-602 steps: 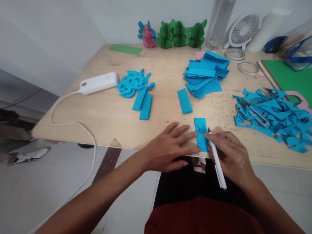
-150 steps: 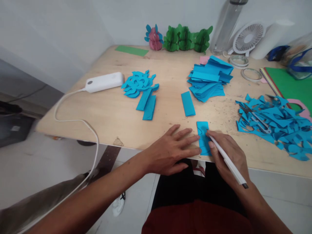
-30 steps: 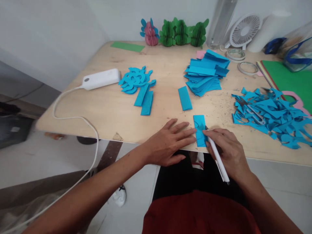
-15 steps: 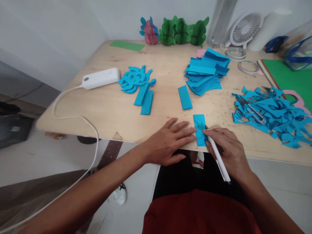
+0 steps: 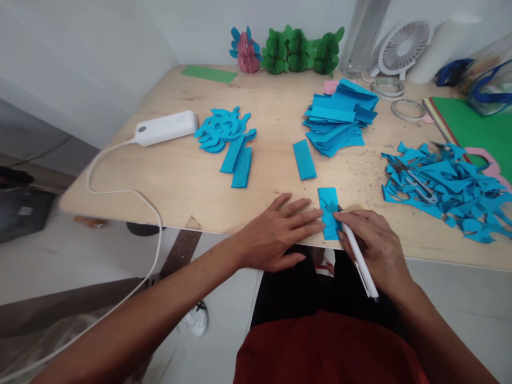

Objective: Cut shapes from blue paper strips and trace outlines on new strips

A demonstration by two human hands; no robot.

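A small blue paper strip (image 5: 328,198) with curved pen lines lies at the table's near edge. My left hand (image 5: 278,229) rests flat with spread fingers, its fingertips on the strip's left edge. A white pen (image 5: 359,258) is gripped in my right hand (image 5: 374,242), its dark tip by the strip's right edge; the fingers also touch the paper there. Just beyond lies another folded blue strip (image 5: 304,159). Farther back is a stack of folded blue paper (image 5: 338,120). To the left, two blue strips (image 5: 241,167) lie against a pile of curved blue cutouts (image 5: 222,128).
Blue paper scraps (image 5: 452,186) heap at the right, with a small cutter (image 5: 418,184) on them and pink-handled scissors (image 5: 486,160) beside. A white power bank (image 5: 166,128) trails a cable at left. Paper figures (image 5: 298,52), a fan (image 5: 404,48) and tape rolls (image 5: 408,110) stand behind.
Both hands, the pen and the strip stay almost in place. The whole view has shifted very slightly.
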